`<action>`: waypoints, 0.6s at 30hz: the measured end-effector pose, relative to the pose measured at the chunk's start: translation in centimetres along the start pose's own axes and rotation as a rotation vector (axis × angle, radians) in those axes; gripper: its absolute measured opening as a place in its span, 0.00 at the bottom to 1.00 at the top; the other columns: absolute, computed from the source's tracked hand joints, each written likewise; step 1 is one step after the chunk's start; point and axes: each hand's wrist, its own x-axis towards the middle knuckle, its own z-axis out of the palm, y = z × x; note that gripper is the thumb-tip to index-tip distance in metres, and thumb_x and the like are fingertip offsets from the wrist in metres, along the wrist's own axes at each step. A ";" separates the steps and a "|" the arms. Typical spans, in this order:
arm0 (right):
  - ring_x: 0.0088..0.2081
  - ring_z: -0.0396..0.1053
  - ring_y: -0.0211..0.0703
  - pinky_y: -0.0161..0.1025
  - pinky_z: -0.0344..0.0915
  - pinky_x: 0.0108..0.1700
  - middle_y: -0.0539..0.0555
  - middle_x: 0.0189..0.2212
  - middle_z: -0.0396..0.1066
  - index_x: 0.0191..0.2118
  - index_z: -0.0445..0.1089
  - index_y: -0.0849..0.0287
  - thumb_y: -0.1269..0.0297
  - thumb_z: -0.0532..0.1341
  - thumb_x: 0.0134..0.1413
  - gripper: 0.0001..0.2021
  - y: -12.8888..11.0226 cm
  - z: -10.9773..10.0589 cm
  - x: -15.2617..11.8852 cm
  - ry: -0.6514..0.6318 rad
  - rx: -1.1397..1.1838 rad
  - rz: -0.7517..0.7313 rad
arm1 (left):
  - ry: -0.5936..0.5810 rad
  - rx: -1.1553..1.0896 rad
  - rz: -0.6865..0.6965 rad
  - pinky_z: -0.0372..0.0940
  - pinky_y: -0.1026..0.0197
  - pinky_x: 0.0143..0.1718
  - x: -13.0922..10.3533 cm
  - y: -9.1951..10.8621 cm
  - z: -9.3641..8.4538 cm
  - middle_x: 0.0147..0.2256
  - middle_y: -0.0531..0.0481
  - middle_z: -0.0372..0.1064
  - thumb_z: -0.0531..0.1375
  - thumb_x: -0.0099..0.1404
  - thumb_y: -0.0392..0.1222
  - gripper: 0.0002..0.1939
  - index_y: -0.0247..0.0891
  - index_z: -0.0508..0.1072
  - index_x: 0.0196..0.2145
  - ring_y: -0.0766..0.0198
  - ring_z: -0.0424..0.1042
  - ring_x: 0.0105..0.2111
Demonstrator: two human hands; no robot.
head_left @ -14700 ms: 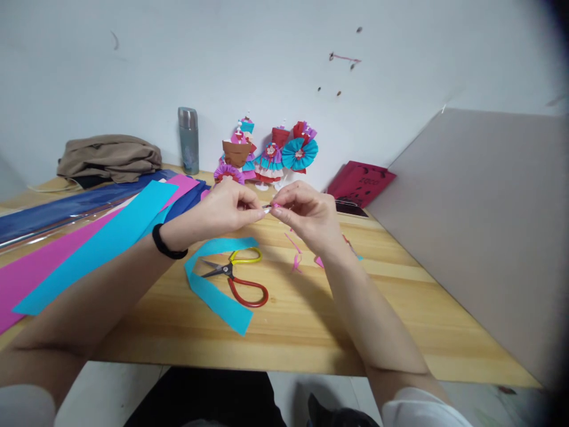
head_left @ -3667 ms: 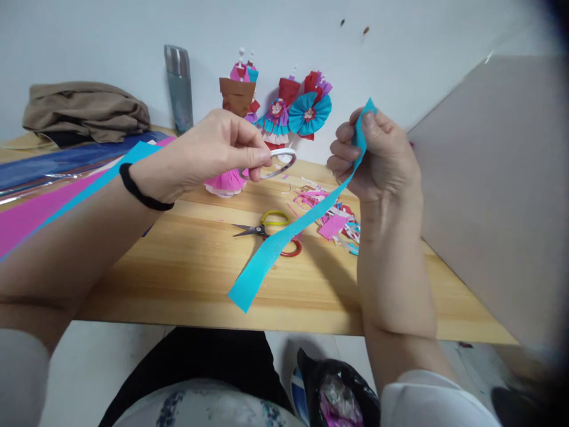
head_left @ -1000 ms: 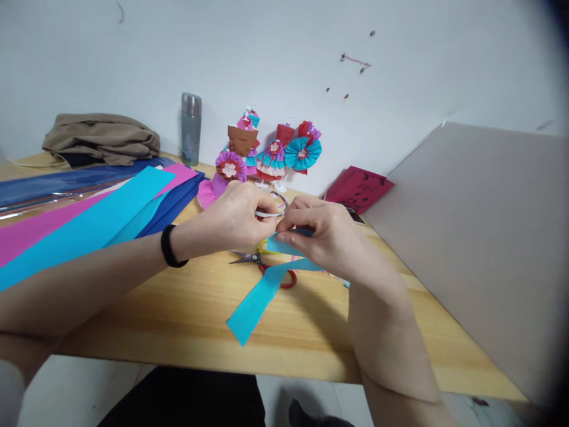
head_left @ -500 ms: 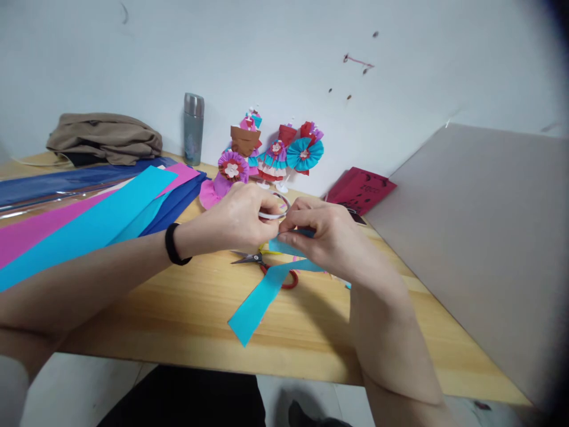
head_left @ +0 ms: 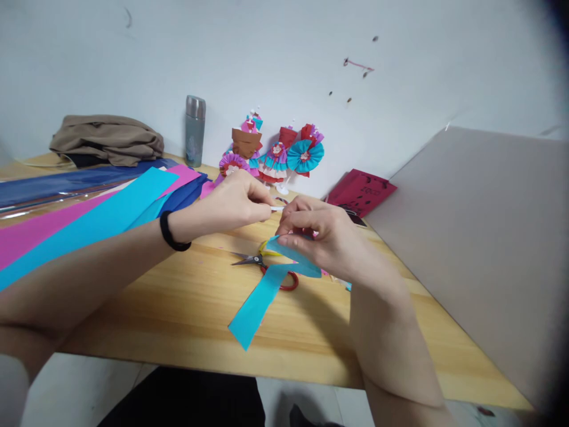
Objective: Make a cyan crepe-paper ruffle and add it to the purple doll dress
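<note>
Since the frame half a second ago, the left hand (head_left: pixel 235 201) has drawn slightly away from the right hand (head_left: pixel 324 234), opening a small gap between their fingertips. Everything lies on or over the wooden counter (head_left: pixel 178 320), and the scissors (head_left: pixel 255 260) serve as landmark: crepe sheets (head_left: pixel 120 216) spread to their left, and frilled paper dresses (head_left: pixel 274 157) stand beyond them. Both hands hover past the scissors. The right hand is nearly closed, its thumb and fingers pinching one end of the turquoise crepe strip (head_left: pixel 258 305). From that pinch the strip bends back beneath the palm, then runs slantwise across the red handle to a free end on the scissors' near side. Its held end is thus the far one, nearer the right hand, just short of the left. The left hand's thumb and forefinger pinch a thin white band (head_left: pixel 278 209), probably the tape roll seen edge-on; whether it touches the right fingers, I cannot tell.
</note>
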 end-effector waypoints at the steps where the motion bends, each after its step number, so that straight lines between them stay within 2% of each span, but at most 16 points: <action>1: 0.32 0.66 0.38 0.37 0.61 0.34 0.52 0.30 0.70 0.27 0.71 0.59 0.71 0.62 0.57 0.08 -0.1 -0.1 0.0 -0.007 0.001 -0.010 | -0.012 0.012 -0.008 0.44 0.65 0.21 0.1 -0.2 -0.1 0.15 0.58 0.56 0.57 0.52 0.31 0.08 0.32 0.75 0.20 0.74 0.51 0.18; 4: 0.31 0.67 0.39 0.37 0.62 0.34 0.52 0.29 0.72 0.27 0.71 0.58 0.72 0.62 0.56 0.08 -0.3 -0.2 -0.1 -0.027 0.018 0.005 | -0.026 0.033 -0.030 0.46 0.65 0.20 0.4 -0.8 -0.2 0.16 0.56 0.58 0.56 0.52 0.32 0.09 0.32 0.75 0.20 0.73 0.54 0.19; 8: 0.25 0.64 0.37 0.36 0.60 0.28 0.49 0.23 0.71 0.28 0.72 0.57 0.69 0.61 0.57 0.07 -0.2 -0.3 0.0 -0.067 0.090 0.099 | -0.002 0.046 -0.039 0.46 0.66 0.19 0.5 -1.1 -0.3 0.15 0.55 0.59 0.58 0.54 0.33 0.09 0.32 0.72 0.18 0.73 0.55 0.18; 13: 0.29 0.67 0.39 0.36 0.62 0.30 0.51 0.27 0.71 0.28 0.72 0.57 0.67 0.60 0.58 0.08 0.5 -0.2 0.2 0.084 0.144 0.037 | -0.053 0.014 -0.006 0.47 0.67 0.18 0.3 -0.4 -0.3 0.15 0.56 0.58 0.58 0.58 0.34 0.11 0.32 0.72 0.20 0.74 0.54 0.17; 18: 0.29 0.67 0.41 0.38 0.63 0.31 0.52 0.28 0.73 0.32 0.74 0.55 0.65 0.61 0.58 0.06 0.7 -0.1 0.0 0.135 0.108 0.104 | -0.078 -0.033 -0.058 0.51 0.68 0.18 0.1 0.4 0.0 0.16 0.56 0.61 0.58 0.60 0.33 0.08 0.30 0.75 0.25 0.74 0.58 0.17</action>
